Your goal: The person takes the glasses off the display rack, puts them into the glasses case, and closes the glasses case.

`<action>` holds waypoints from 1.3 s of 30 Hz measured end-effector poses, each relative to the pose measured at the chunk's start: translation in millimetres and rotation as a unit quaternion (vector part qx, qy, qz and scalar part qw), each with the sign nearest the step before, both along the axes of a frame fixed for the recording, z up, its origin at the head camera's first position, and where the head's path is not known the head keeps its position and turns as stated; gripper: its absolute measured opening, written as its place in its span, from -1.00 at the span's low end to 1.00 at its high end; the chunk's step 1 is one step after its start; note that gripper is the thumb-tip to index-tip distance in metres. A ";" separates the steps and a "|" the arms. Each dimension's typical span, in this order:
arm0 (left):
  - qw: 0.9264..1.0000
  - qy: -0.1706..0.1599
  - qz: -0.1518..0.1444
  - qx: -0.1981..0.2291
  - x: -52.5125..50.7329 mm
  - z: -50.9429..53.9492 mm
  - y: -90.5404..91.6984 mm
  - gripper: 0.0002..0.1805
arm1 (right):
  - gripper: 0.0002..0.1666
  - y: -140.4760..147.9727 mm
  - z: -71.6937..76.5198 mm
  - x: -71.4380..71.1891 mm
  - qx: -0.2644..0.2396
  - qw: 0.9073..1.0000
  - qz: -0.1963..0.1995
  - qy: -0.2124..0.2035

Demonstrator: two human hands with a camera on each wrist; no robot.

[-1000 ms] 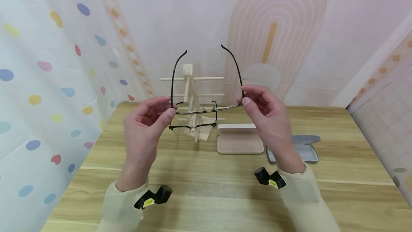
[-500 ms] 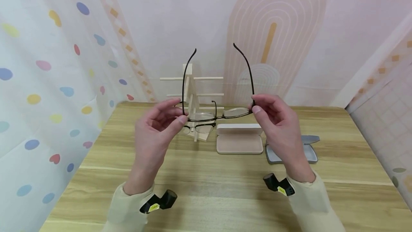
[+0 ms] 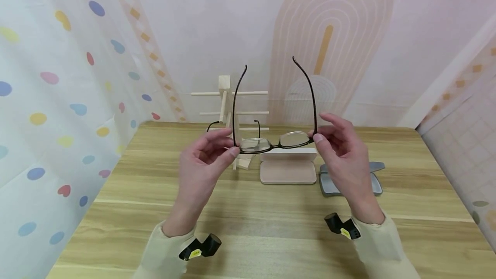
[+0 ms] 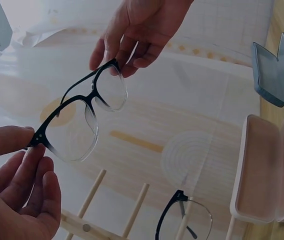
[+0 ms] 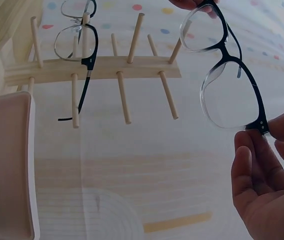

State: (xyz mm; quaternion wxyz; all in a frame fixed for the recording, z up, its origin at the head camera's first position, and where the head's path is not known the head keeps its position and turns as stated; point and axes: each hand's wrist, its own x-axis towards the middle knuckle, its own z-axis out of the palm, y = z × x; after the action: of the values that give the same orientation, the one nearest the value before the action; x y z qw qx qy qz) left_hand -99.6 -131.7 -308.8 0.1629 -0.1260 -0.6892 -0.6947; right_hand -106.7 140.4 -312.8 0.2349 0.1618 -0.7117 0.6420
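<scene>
Both hands hold up one pair of black-topped glasses, its temples unfolded and pointing away and up. My left hand pinches the left hinge corner between thumb and fingers; my right hand pinches the right one. In the left wrist view the glasses show clear lower rims. A second pair of glasses hangs on the wooden stand in the right wrist view; in the head view the held pair partly hides it.
Behind the held glasses the wooden stand with pegs rises from the table. An open pink-lined case lies right of it, and an open grey case sits farther right, partly behind my right hand. A patterned curtain hangs behind.
Both hands have moved right and slightly down with the glasses. The frame has tilted so that its lenses show more fully, and it now overlaps the second pair on the stand.
</scene>
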 end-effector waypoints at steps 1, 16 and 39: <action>1.000 -0.001 -0.002 0.002 0.1 -1.0 0.8 -0.60 | -0.49 0.7 -0.6 0.4 0.006 1.000 -0.007 -0.003; 1.000 -0.018 -0.009 0.006 -3.9 -18.2 13.0 -0.60 | -0.50 16.9 -16.8 1.7 0.071 0.997 -0.018 0.014; 0.996 -0.079 -0.027 -0.013 0.4 -32.2 11.5 -0.70 | -0.57 26.3 -38.4 15.3 0.106 0.993 0.045 0.015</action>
State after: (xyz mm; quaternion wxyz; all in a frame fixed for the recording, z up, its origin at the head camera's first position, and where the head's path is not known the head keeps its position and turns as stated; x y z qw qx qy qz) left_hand -99.2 -120.2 -341.1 0.0877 -0.0913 -0.7056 -0.6972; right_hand -91.3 166.7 -351.2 0.1980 0.2277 -0.7640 0.5702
